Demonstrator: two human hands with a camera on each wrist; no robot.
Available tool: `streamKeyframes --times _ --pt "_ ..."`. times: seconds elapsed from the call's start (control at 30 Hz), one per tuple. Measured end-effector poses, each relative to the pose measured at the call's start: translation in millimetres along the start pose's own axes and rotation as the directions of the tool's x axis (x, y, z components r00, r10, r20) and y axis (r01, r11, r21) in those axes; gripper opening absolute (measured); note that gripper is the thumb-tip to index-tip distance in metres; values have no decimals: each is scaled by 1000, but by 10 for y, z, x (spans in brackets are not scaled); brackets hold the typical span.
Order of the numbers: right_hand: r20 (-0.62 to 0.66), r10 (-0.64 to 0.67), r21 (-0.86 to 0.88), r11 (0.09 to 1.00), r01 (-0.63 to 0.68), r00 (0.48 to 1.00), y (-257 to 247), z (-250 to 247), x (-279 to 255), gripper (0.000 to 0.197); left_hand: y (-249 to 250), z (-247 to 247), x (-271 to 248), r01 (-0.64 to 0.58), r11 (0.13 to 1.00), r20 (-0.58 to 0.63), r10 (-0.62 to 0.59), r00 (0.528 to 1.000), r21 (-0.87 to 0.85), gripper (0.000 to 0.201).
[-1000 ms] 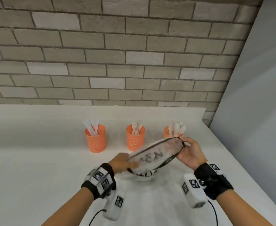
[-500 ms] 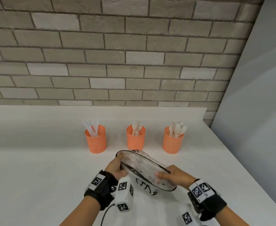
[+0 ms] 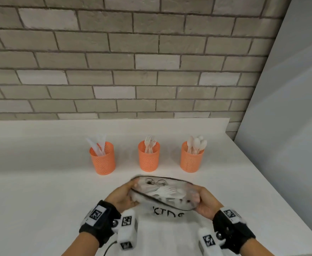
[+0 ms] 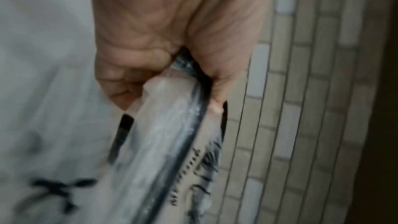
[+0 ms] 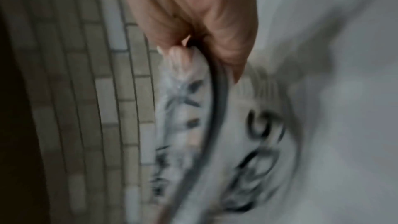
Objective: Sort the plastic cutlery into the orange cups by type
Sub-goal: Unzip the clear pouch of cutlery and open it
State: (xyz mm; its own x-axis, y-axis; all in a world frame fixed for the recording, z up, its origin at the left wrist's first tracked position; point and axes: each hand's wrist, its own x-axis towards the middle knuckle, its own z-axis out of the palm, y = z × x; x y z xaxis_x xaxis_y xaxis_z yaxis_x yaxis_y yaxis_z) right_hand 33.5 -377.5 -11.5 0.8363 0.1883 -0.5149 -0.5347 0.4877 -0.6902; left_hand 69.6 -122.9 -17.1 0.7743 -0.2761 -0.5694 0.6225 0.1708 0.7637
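Observation:
Three orange mesh cups stand in a row on the white counter: the left cup (image 3: 103,158) holds knives, the middle cup (image 3: 148,156) forks, the right cup (image 3: 191,156) spoons. In front of them I hold a clear plastic pouch (image 3: 163,194) with a dark zipper rim and black lettering; white cutlery shows inside it. My left hand (image 3: 122,197) grips its left end, and my right hand (image 3: 205,201) grips its right end. The wrist views show the left hand (image 4: 172,67) and right hand (image 5: 200,47) pinching the pouch rim (image 4: 193,91), blurred.
The white counter (image 3: 40,200) runs to a brick wall (image 3: 114,71) behind the cups. A grey panel (image 3: 289,126) rises along the counter's right edge. The counter's right edge (image 3: 273,196) slants toward me.
The pouch has swung from tilted with its right end high, to right end low, to roughly level with its mouth facing me. Both hands kept hold and moved nearer together toward me.

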Motion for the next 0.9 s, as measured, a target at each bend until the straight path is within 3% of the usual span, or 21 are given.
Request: streamKeyframes --times 0.03,0.1,0.17,0.2,0.23,0.3,0.37,0.4,0.47,0.53,0.63,0.7,0.73,0.77,0.83,0.87,0.9 --pt "27 -1 -174 985 6 1000 41 7 -41 10 43 -5 1 -12 995 -53 7 999 -99 21" --pt "60 -3 -589 807 38 998 68 -5 -70 30 84 58 31 -39 981 -74 25 997 -189 28" --pt "81 -16 -783 617 74 997 57 12 -52 43 44 140 2 -43 981 -117 21 993 -191 29" --pt "69 -35 -795 601 76 997 46 -16 -10 50 -9 144 17 -44 977 -127 17 992 -209 29" --pt "42 -58 -758 648 70 997 22 -39 21 53 -57 159 -10 -40 970 -110 14 994 -241 28" --pt "-26 -67 -561 827 41 997 -66 -95 73 48 -180 122 17 -50 981 -143 23 989 -189 29" --pt "-62 -36 -286 958 16 997 -137 -128 124 40 -264 62 14 -17 999 -52 15 999 -38 57" --pt "-68 -15 -169 986 3 998 -162 -125 129 45 -260 74 -45 -1 998 13 0 1000 65 64" --pt "-61 2 -4 1000 -2 998 -163 -134 189 54 -203 80 -129 11 992 97 -23 995 124 49" --pt "-10 -19 6 1000 19 1000 -135 -101 199 61 -127 79 -170 -11 1000 142 7 990 28 33" --pt "-65 -123 -295 950 99 990 -157 -16 129 56 -69 7 -153 -101 985 103 116 988 -136 58" --pt "-130 -281 -592 791 153 951 -172 -12 79 60 -65 -10 -171 -199 978 -123 205 971 58 56" --pt "-129 -387 -722 668 182 913 -179 -8 48 58 -78 -27 -153 -258 932 -276 326 904 256 50" --pt "-84 -493 -828 518 215 866 -169 -12 29 54 -88 -26 -154 -322 825 -338 501 797 463 45" --pt "101 -617 -945 186 270 780 -119 42 -17 37 -122 63 -211 -437 470 -142 789 598 767 33" --pt "208 -628 -957 27 288 750 -94 103 -53 31 -156 126 -235 -457 306 -5 835 550 835 23" --pt "264 -596 -961 -92 263 758 -66 159 -66 30 -184 201 -238 -445 178 112 828 550 877 13"
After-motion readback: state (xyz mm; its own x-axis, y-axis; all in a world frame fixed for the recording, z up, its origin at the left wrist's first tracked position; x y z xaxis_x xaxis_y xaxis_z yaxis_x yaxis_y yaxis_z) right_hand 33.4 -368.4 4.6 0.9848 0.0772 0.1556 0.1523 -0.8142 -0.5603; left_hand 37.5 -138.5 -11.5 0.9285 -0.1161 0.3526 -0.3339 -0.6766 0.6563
